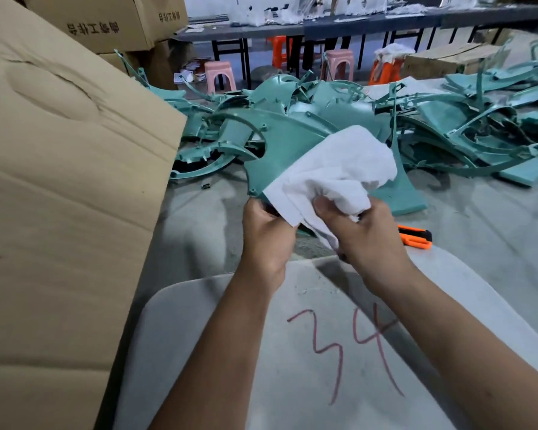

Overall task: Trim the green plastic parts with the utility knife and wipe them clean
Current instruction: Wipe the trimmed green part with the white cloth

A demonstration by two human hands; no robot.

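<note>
My left hand grips the near lower edge of a large green plastic part held up above the floor. My right hand is closed on a white cloth that drapes over the part's near right side and hides much of it. An orange and black utility knife lies on the floor just right of my right hand, with no hand on it. A wide pile of green plastic parts covers the floor behind.
A big cardboard box stands close on the left. A grey seat marked "34" lies under my forearms. Pink stools and orange stools, a long dark table and more cartons stand behind.
</note>
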